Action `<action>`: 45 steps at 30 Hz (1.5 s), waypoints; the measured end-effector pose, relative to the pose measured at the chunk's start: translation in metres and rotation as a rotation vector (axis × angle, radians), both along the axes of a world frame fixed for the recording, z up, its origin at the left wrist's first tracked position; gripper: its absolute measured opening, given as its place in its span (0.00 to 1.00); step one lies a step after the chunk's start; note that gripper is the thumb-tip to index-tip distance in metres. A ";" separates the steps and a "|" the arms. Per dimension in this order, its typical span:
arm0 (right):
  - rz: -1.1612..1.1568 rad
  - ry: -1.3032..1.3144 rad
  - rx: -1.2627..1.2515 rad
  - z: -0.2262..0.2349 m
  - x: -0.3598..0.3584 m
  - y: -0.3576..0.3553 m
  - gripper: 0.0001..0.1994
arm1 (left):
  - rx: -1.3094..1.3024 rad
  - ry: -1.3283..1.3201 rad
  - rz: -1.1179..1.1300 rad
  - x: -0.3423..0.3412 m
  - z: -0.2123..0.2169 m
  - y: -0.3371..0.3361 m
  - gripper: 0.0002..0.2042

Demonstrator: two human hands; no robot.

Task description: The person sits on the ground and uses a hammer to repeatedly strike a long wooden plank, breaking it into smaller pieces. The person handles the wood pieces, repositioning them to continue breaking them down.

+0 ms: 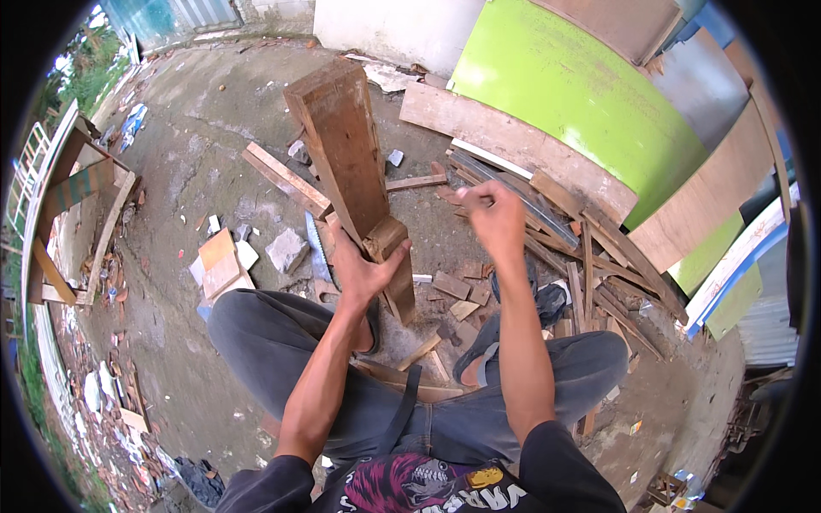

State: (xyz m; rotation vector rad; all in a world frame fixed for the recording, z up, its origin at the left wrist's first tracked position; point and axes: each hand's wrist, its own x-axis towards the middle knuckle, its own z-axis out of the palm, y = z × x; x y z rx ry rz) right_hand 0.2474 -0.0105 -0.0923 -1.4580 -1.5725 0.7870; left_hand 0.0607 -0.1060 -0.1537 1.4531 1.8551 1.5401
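Left hand point(363, 272) clamps my upright plank point(346, 158) at frame centre to steady it, while right hand point(494, 218) hangs fisted, contents unclear.

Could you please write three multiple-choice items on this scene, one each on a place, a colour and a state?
1. Where does the left hand rest?
A. on the tall brown wooden plank
B. on the large curved green panel
C. on the grey concrete ground

2. What colour are the trousers the person wears?
A. white
B. dark grey
C. red

3. How does the right hand stand?
A. flat on the ground
B. wrapped around the plank
C. raised, closed in a fist

Answers:
1. A, its grip wraps the plank's lower part.
2. B, both bent knees show dark grey cloth.
3. C, it is lifted off the plank with fingers curled shut; whether it holds anything cannot be told.
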 end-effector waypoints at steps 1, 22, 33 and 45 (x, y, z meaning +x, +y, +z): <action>0.114 0.046 0.021 0.014 -0.013 -0.020 0.10 | 0.012 -0.002 -0.009 -0.002 0.000 0.004 0.37; 0.008 -0.260 0.421 -0.023 -0.046 -0.002 0.04 | 0.091 0.063 -0.024 -0.002 -0.010 0.005 0.34; 0.096 0.169 -0.117 -0.071 -0.017 -0.032 0.11 | 0.057 -0.121 -0.095 -0.002 -0.008 0.017 0.39; 0.274 0.105 0.098 -0.109 -0.063 -0.082 0.36 | 0.114 -0.081 0.040 -0.003 -0.019 0.027 0.40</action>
